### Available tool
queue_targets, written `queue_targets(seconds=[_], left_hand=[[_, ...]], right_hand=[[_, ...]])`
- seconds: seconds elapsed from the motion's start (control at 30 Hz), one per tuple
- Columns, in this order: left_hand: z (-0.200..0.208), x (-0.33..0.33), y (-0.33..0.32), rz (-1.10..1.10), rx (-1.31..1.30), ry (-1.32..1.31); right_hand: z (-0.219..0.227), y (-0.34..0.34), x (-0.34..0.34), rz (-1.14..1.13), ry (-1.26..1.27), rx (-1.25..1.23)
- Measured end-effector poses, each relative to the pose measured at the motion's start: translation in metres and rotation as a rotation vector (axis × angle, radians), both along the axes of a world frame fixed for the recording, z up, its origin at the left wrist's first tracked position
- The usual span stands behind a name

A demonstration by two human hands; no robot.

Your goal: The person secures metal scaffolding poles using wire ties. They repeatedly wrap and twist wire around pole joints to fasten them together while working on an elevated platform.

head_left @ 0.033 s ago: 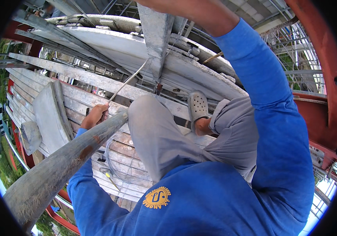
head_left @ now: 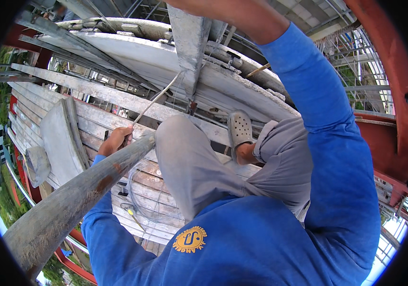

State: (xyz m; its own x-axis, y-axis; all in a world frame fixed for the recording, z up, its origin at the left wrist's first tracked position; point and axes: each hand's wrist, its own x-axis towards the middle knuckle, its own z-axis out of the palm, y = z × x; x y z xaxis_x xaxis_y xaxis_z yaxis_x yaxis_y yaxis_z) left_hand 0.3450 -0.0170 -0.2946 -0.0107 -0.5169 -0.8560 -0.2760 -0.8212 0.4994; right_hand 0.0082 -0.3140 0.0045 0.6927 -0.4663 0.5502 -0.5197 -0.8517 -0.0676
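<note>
My left hand (head_left: 118, 140) is closed around the lower end of a thin metal rod (head_left: 155, 99), just beyond a thick scaffold pipe. The rod slants up and right to the grey metal post (head_left: 189, 47), its bent tip beside the post's edge. Thin wire (head_left: 177, 85) hangs near that tip. My right forearm (head_left: 246, 19) reaches up past the post and out at the top edge, so the right hand itself is hidden from sight.
The thick scaffold pipe (head_left: 80, 205) crosses at lower left. A wire coil (head_left: 135, 190) lies on the planks (head_left: 99, 128). Left of it rest a curved grey panel (head_left: 61, 138) and a bag-like grey object (head_left: 37, 166). A concrete edge (head_left: 132, 50) runs ahead; red steel (head_left: 399, 86) stands right.
</note>
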Motion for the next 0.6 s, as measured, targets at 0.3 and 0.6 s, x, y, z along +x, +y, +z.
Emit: queue_targets(seconds=[0.3,0.6], left_hand=[[0.022,-0.045,0.012,0.174,-0.023,-0.046],[-0.056,-0.035,0.044,0.193,-0.347,-0.182]], right_hand=[[0.008,-0.003,0.000,-0.045,0.001,0.102],[0.026,0.001,-0.025,0.127,0.146,0.083]])
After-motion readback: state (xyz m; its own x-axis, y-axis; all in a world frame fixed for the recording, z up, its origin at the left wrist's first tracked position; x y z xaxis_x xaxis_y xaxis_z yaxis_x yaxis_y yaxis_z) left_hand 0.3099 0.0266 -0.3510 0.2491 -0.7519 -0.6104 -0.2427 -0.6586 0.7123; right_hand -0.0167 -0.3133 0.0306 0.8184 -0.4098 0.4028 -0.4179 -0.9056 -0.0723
